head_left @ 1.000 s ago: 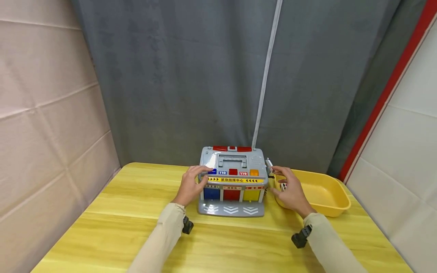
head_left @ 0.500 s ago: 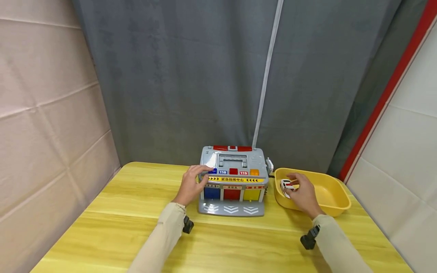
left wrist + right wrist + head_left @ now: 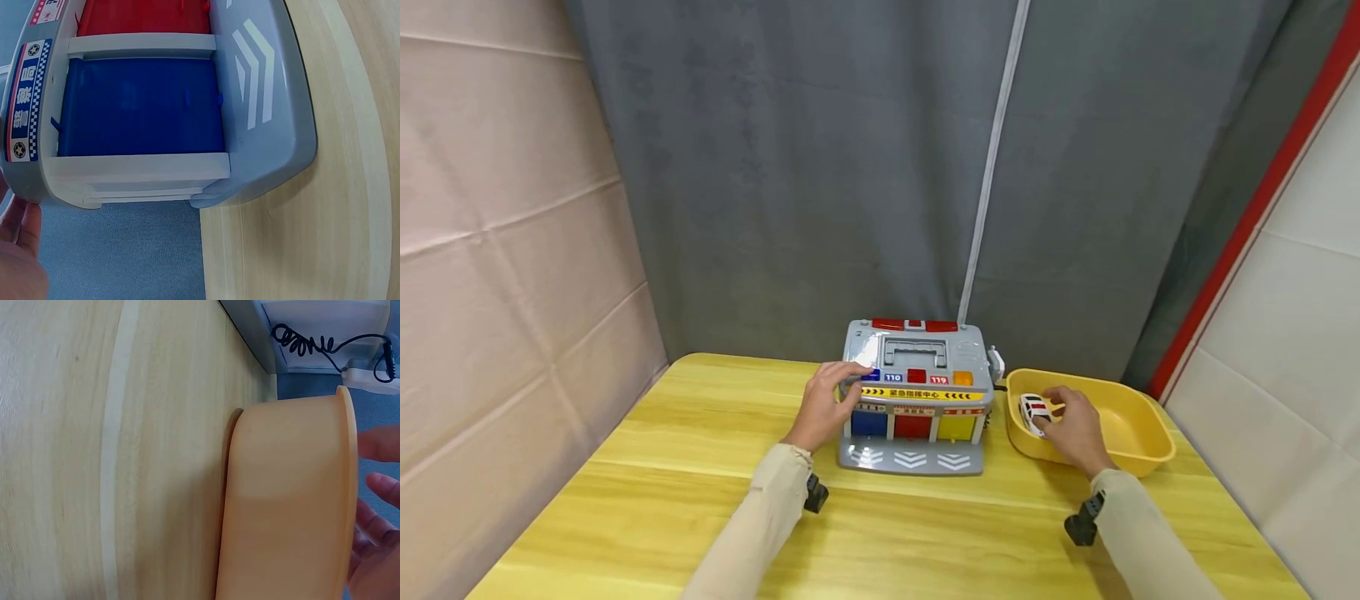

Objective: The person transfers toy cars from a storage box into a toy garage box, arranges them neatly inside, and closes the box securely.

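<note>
A grey toy emergency station [image 3: 913,397] with blue, red and yellow doors stands on the table. My left hand [image 3: 823,408] holds its front left roof corner, forefinger by the blue button [image 3: 870,375] and thumb at the front edge. In the left wrist view, fingers [image 3: 28,228] touch the corner beside the blue door [image 3: 140,106]. A white toy car [image 3: 1034,412] with red and black markings lies at the left end of the yellow tray [image 3: 1138,463]. My right hand [image 3: 1078,433] is at its right side, fingers apart, thumb overlapping it. The tray wall hides the car in the right wrist view.
A white handset [image 3: 996,362] hangs on the station's right side, its coiled black cord [image 3: 300,340] showing in the right wrist view. The wooden table [image 3: 925,533] extends in front. A grey curtain [image 3: 790,183] hangs behind it.
My right hand has moved away from the handset, right and down to the toy car in the tray, then slightly further right. My left hand stays on the station's corner.
</note>
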A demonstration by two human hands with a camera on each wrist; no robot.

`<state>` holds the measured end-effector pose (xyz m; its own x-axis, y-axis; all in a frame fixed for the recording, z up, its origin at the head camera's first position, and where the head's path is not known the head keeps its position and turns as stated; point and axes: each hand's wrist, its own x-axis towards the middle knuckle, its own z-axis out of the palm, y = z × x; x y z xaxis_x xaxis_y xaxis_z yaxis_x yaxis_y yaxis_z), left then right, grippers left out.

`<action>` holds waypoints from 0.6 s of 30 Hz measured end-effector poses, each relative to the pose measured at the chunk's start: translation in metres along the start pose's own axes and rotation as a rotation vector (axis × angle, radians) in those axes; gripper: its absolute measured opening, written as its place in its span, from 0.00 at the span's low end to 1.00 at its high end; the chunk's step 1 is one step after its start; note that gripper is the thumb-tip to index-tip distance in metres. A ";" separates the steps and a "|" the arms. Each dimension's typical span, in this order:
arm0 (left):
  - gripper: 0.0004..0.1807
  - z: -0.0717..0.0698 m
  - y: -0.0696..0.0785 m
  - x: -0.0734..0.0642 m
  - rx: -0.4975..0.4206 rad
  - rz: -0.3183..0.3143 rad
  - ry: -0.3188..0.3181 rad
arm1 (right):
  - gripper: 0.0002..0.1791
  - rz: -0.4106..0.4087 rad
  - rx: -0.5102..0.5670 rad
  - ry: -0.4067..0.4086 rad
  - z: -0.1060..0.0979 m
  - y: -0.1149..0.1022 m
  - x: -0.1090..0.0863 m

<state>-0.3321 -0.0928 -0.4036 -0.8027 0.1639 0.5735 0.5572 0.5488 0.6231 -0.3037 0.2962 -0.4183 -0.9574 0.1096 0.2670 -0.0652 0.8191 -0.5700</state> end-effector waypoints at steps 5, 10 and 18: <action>0.15 0.000 0.002 0.000 -0.001 0.004 0.001 | 0.27 0.023 -0.009 -0.022 -0.001 0.001 0.002; 0.15 0.000 0.002 0.000 0.006 0.026 0.016 | 0.27 0.060 -0.020 -0.041 -0.001 0.003 0.003; 0.14 -0.001 0.005 -0.001 0.022 -0.010 0.002 | 0.28 0.065 -0.055 -0.063 -0.001 0.005 0.007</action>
<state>-0.3289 -0.0908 -0.4007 -0.8076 0.1563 0.5686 0.5444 0.5681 0.6171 -0.3104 0.3019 -0.4187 -0.9751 0.1290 0.1803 0.0115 0.8414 -0.5403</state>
